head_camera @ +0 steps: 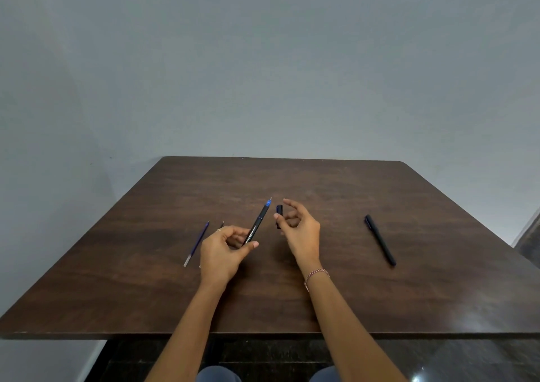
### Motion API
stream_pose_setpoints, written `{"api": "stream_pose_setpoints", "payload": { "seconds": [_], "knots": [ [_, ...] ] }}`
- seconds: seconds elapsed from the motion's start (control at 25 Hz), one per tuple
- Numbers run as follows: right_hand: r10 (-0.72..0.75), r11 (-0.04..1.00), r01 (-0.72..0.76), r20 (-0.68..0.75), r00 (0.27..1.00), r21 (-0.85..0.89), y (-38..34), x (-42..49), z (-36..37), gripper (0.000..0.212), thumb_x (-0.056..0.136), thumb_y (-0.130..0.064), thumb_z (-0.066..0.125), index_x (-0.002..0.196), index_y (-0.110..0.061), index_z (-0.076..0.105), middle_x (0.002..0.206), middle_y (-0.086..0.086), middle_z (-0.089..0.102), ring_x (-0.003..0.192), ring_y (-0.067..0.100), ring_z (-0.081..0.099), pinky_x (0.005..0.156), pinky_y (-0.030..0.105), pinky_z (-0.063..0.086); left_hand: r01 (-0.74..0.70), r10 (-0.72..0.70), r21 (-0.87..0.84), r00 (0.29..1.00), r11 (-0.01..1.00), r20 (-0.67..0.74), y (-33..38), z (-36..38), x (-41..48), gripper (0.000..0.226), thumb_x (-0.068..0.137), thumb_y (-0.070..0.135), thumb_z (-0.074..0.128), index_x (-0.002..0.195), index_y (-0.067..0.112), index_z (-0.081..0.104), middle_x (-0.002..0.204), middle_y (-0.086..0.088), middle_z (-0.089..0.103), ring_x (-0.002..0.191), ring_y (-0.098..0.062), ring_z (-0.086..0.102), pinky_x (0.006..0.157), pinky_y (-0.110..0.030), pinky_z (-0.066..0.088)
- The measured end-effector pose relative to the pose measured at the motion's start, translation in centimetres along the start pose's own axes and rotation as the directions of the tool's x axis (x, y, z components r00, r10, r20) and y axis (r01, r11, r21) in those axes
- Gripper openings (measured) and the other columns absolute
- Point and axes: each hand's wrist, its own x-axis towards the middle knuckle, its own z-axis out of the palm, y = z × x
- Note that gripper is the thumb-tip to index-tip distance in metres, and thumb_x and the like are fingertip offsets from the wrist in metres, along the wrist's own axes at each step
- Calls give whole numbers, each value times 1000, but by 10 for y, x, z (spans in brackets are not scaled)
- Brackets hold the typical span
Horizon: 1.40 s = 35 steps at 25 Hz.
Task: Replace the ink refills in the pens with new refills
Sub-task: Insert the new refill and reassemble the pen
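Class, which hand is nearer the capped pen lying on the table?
Right. The right hand is left of the capped pen; the left hand is farther left.

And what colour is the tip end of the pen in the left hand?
Blue, on the black white-lettered pen; head view.

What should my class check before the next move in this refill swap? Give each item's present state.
1. Left hand grips the open pen: ok.
2. Cap is off the pen, pinched in the right hand: ok.
3. Right hand free to open the pen: not ok, it holds the cap.
4. Spare refill lies on the table beside the left hand: ok.
5. Spare refill is new: cannot tell.
6. Second pen lies capped on the right: ok.
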Motion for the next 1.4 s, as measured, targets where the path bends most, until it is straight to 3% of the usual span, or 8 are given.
{"api": "stream_pose_setpoints", "payload": {
  "seconds": [0.08, 0.28, 0.56, 0.88, 1.08, 1.28, 1.4],
  "knots": [
    [15, 990, -18, 23, 1000, 139, -1, 1, -1, 35, 81, -11, 74, 114, -21, 66, 82, 0, 67, 73, 8, 69, 69, 24, 59, -6, 5, 43, 1000, 999, 20, 1, 0, -1, 25, 64, 22, 85, 82, 29, 70, 70, 12, 64, 67, -1, 59, 59, -10, 42],
    [73, 917, -63, -9, 997, 394, -5, 2, -6, 30, 78, -8, 76, 100, -27, 66, 81, 1, 72, 81, 12, 69, 82, 23, 54, -2, 0, 78, 1000, 997, 19, 1, 1, -1, 23, 66, 21, 84, 84, 27, 71, 70, 12, 64, 67, -1, 59, 58, -8, 41],
    [148, 724, -91, -25, 989, 684, -8, 4, -14, 28, 84, 3, 65, 107, -13, 61, 84, 4, 77, 80, 9, 72, 62, 15, 51, -15, 13, 89, 1000, 996, 27, 5, 0, -2, 25, 65, 18, 85, 78, 32, 69, 71, 12, 64, 67, -1, 58, 58, -6, 42],
    [168, 648, -99, -15, 986, 755, -7, 5, -16, 29, 84, 4, 65, 108, -12, 61, 88, 9, 76, 86, 15, 73, 68, 17, 55, -41, 35, 121, 998, 992, 45, 5, 0, -2, 22, 67, 18, 84, 86, 24, 74, 74, 14, 63, 69, 0, 58, 59, -5, 42],
    [100, 747, -132, 87, 991, 651, -10, 3, -10, 29, 83, 4, 66, 105, -15, 63, 86, 3, 76, 87, 13, 73, 68, 17, 55, -51, 47, 99, 998, 994, 43, 5, 1, -2, 23, 66, 16, 84, 85, 23, 75, 72, 14, 63, 66, 3, 57, 61, -3, 42],
    [24, 792, -128, 178, 984, 597, -11, 0, -7, 28, 82, 2, 69, 105, -13, 62, 90, 16, 74, 83, 15, 73, 67, 20, 56, -86, 84, 65, 996, 994, 40, 4, 1, -2, 23, 65, 15, 84, 83, 24, 74, 71, 13, 64, 70, 6, 58, 62, -5, 43],
    [-22, 828, -115, 238, 971, 549, -12, -2, -4, 38, 80, -2, 74, 113, -14, 59, 81, 13, 75, 72, 15, 71, 67, 22, 55, -99, 98, 53, 995, 994, 21, 3, 1, -1, 22, 64, 15, 85, 82, 22, 75, 70, 12, 64, 69, 5, 58, 62, -6, 43]
  ]
}}
